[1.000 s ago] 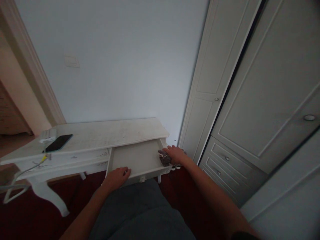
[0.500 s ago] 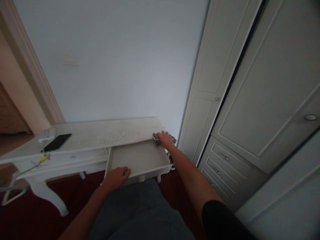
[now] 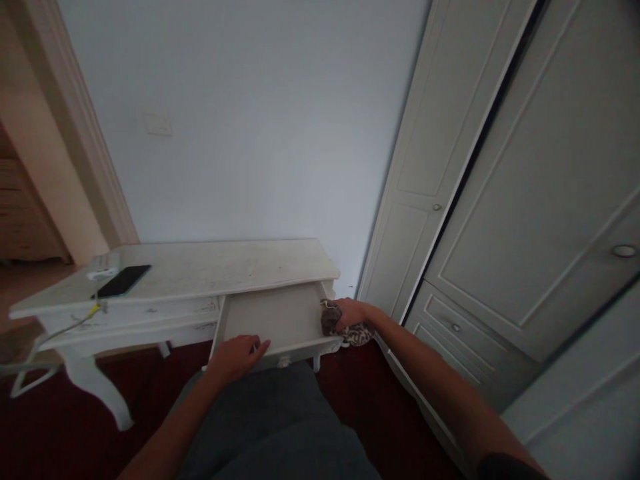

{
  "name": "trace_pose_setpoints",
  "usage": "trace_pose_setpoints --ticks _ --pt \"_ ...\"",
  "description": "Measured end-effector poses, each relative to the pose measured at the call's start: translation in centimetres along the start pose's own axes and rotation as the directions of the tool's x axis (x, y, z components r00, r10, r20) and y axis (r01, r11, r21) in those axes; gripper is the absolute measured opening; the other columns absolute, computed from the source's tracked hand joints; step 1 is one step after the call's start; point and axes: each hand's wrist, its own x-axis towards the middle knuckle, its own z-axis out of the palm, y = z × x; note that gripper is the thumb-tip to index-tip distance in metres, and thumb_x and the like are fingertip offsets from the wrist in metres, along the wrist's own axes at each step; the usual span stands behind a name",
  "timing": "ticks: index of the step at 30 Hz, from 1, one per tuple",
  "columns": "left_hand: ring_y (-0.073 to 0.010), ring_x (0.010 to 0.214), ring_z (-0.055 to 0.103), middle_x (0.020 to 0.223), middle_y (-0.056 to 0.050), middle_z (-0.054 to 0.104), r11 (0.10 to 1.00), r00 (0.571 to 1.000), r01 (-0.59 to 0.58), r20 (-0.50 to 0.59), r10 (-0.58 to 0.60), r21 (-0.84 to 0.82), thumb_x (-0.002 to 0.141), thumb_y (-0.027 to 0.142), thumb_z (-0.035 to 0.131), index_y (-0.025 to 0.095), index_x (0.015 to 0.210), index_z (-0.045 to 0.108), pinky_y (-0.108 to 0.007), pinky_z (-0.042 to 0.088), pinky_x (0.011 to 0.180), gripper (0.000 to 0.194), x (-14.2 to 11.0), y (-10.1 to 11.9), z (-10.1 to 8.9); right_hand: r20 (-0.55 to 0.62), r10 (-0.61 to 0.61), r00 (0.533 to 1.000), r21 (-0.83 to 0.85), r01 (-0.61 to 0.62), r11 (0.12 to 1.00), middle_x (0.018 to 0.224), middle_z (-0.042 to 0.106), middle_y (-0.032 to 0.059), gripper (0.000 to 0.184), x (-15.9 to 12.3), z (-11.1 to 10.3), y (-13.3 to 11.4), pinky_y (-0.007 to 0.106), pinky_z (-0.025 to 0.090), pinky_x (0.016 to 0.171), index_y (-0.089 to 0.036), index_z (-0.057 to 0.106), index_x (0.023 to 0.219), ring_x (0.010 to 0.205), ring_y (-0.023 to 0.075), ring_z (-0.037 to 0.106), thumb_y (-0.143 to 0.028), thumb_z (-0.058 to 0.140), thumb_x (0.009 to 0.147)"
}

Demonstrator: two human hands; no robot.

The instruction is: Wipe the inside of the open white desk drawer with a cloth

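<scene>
A brown-and-white patterned cloth point(image 3: 357, 335) is bunched under my right hand point(image 3: 349, 312), whose fingers close round it. It lies over the right side wall of the pulled-out drawer point(image 3: 280, 317), with part of it hanging outside. My left hand point(image 3: 234, 359) holds the drawer's front edge near its left corner, fingers curled over the rim. The drawer belongs to a white table point(image 3: 225, 263) with a worn top. A knob point(image 3: 284, 362) sits on the drawer front.
On the table's left end lie a dark phone point(image 3: 124, 281) and a white object point(image 3: 103, 268); a cable with a yellow part point(image 3: 94, 310) hangs off the edge. A grey-white wardrobe point(image 3: 480, 240) stands at the right. The floor point(image 3: 360, 393) is dark red.
My right hand has moved with the cloth from the drawer's back right corner toward the front along its right side. My left hand stays at the drawer front; the view has shifted slightly.
</scene>
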Motion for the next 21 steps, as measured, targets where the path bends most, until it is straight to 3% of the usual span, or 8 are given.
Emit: trace_pose_setpoints --ticks 3,7,11,14,18,21 --pt "-0.0301 0.101 0.074 0.103 -0.013 0.079 1.0 1.0 0.019 0.019 -0.019 0.002 0.103 0.066 0.021 0.024 0.096 0.076 -0.037 0.049 0.083 0.069 0.2 -0.1 0.0 -0.003 -0.092 0.996 0.037 0.092 0.995 0.111 0.079 -0.0001 0.059 0.7 1.1 -3.3 0.031 0.054 0.083 -0.028 0.074 0.121 0.1 0.0269 0.074 -0.035 0.085 0.063" --pt "-0.0295 0.113 0.072 0.115 -0.014 0.079 0.999 0.998 0.045 0.034 -0.044 -0.021 0.107 0.056 0.01 0.023 0.11 0.075 -0.038 0.05 0.091 0.072 0.2 -0.4 0.0 -0.12 -0.308 0.944 0.076 0.319 0.945 0.122 0.077 0.0058 0.073 3.6 3.7 -10.4 0.035 0.053 0.088 -0.026 0.068 0.133 0.108 0.032 0.073 -0.04 0.086 0.063" --pt "-0.0295 0.11 0.073 0.117 -0.02 0.077 0.995 0.994 0.089 0.058 -0.092 0.049 0.107 0.041 0.015 0.016 0.111 0.073 -0.038 0.05 0.089 0.064 0.0 -0.7 -0.1 -0.242 -0.345 0.907 0.167 0.39 0.906 0.125 0.076 0.0066 0.076 5.5 5.8 -15.3 0.036 0.052 0.091 -0.025 0.064 0.136 0.111 0.0326 0.072 -0.044 0.085 0.066" --pt "-0.0289 0.109 0.074 0.116 -0.018 0.078 0.994 0.994 0.094 0.042 -0.096 0.048 0.108 0.044 0.016 0.018 0.11 0.073 -0.036 0.05 0.087 0.063 0.0 -0.6 -0.1 -0.235 -0.334 0.913 0.147 0.373 0.916 0.125 0.075 0.0088 0.078 4.9 6.1 -14.5 0.039 0.052 0.092 -0.023 0.065 0.134 0.111 0.0349 0.071 -0.046 0.087 0.062" --pt "-0.0289 0.108 0.073 0.112 -0.015 0.079 0.995 0.996 0.089 0.004 -0.09 0.032 0.107 0.044 0.021 0.022 0.108 0.072 -0.038 0.05 0.089 0.056 0.2 -0.1 -0.1 -0.199 -0.254 0.946 0.211 0.295 0.932 0.123 0.075 0.0048 0.082 1.6 4.8 -8.5 0.038 0.052 0.095 -0.026 0.061 0.141 0.112 0.0315 0.071 -0.039 0.086 0.064" --pt "-0.03 0.105 0.073 0.11 -0.016 0.078 0.994 0.994 0.108 -0.013 -0.108 0.022 0.104 0.039 0.028 0.02 0.104 0.072 -0.04 0.05 0.089 0.048 0.2 0.1 0.0 -0.151 -0.077 0.986 0.249 0.113 0.962 0.114 0.077 0.0048 0.068 -0.9 3.8 -4.4 0.035 0.053 0.09 -0.022 0.065 0.136 0.104 0.0285 0.073 -0.039 0.08 0.072"
